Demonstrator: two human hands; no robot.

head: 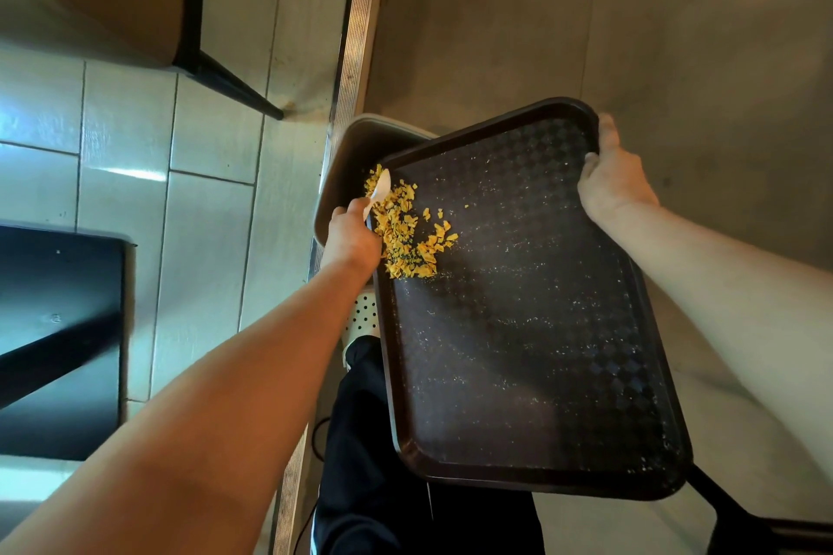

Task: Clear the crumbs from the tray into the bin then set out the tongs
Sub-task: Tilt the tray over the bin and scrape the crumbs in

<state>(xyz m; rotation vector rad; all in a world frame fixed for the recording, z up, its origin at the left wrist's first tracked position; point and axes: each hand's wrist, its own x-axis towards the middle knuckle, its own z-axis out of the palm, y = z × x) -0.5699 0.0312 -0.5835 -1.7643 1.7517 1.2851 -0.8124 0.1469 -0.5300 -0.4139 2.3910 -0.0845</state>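
Right hand (615, 183) grips tray (532, 329) at 2 o'clock corner. Left hand (354, 234) holds white utensil (381, 192), likely spoon, against yellow crumbs (405, 230) near bin (356, 162), 10 o'clock.

Down below, it's all floor (563, 14). On the right a dull grey-brown stretch, on the left pale glossy tiles (207, 239) catching a bright glare, and between them a ribbed metal strip (356, 41) runs from the top edge down towards the bottom. The bin (347, 162) stands on the floor right at that strip, its open top facing up. Up at top left a black table leg (230, 81) comes down onto the tiles, just short of the strip. At left a black base (63, 342) sits flat on the tiles. A thin dark cord (315, 442) lies near the strip at the bottom.
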